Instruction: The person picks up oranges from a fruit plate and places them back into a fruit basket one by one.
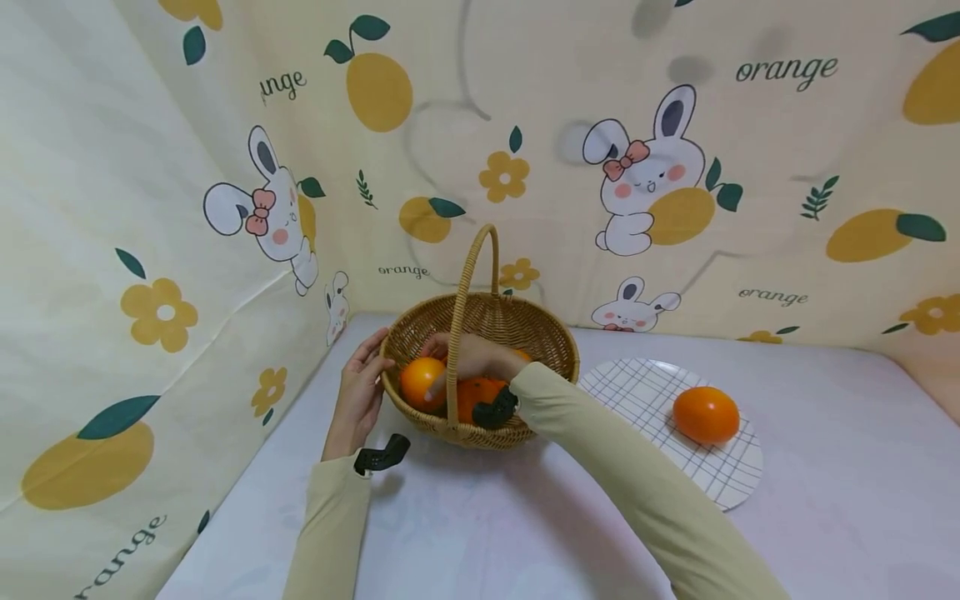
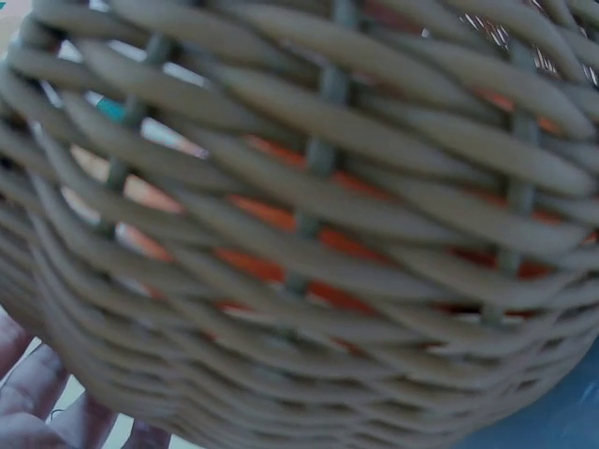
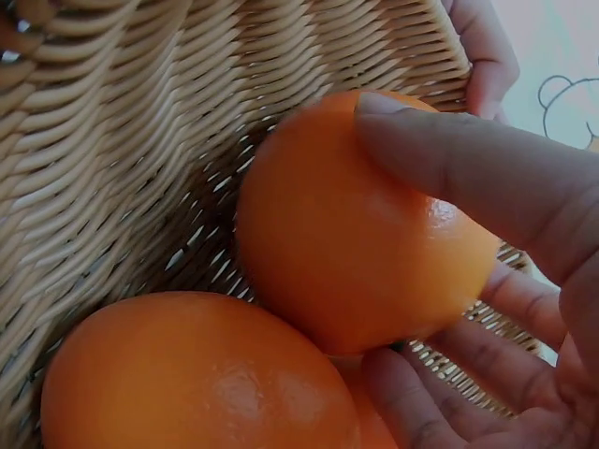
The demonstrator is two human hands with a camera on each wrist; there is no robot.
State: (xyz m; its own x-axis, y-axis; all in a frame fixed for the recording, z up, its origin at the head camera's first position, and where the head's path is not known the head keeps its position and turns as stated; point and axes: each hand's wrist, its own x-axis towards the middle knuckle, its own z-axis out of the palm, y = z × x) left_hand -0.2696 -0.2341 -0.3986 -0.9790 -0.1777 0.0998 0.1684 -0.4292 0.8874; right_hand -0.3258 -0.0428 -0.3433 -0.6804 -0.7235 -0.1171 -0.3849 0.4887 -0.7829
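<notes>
Your right hand [image 1: 471, 357] is down inside the wicker basket [image 1: 551, 337], and its grip is curled around one orange [image 3: 360, 229]: the right wrist view shows a finger laid across the top of the fruit and other fingers cupping it from below, so it is held but by the look of it not yet lifted. That orange sits against the basket's left inner wall, touching a second orange [image 3: 187, 374] just beside it. Your left hand [image 1: 362, 387] rests on the outside of the basket at its left rim, fingers fairly straight and pressed to the weave, steadying it rather than holding anything; the left wrist view shows only weave with orange glinting through the gaps.

You appear to be at the pick-up step, taking fruit out of the basket. A checked plate [image 1: 637, 387] lies on the table [image 1: 825, 467] just right of the basket, with one orange [image 1: 705, 414] already on it. The next move, as I judge it, calls for lifting clear of the handle [image 1: 471, 283], which arches right over your wrist, and keeping the basket still meanwhile
</notes>
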